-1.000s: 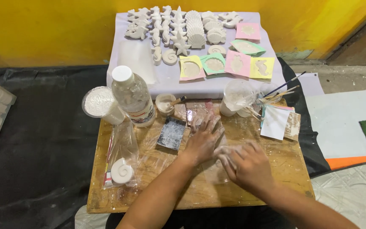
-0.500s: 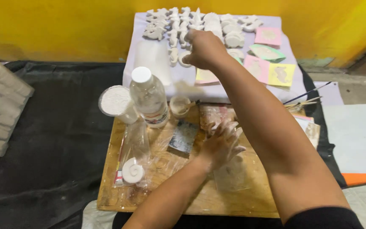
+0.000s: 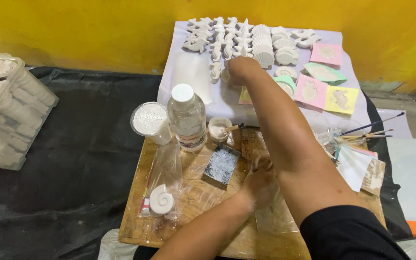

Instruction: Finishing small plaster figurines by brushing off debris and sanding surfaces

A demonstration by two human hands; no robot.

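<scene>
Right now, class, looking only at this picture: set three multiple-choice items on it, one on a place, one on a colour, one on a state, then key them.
1. Where does the right hand reach?
A. the white casts on the pale cloth
B. the brushes
C. the black sheet

2. What colour is the wall?
A. blue
B. yellow
C. grey

3. How is the clear bottle?
A. lying down
B. uncapped
C. upright, capped

Key: 1 A, the arm stretches to the cast rows; 2 B, yellow fills the background; 3 C, it stands with its white cap on.
</scene>
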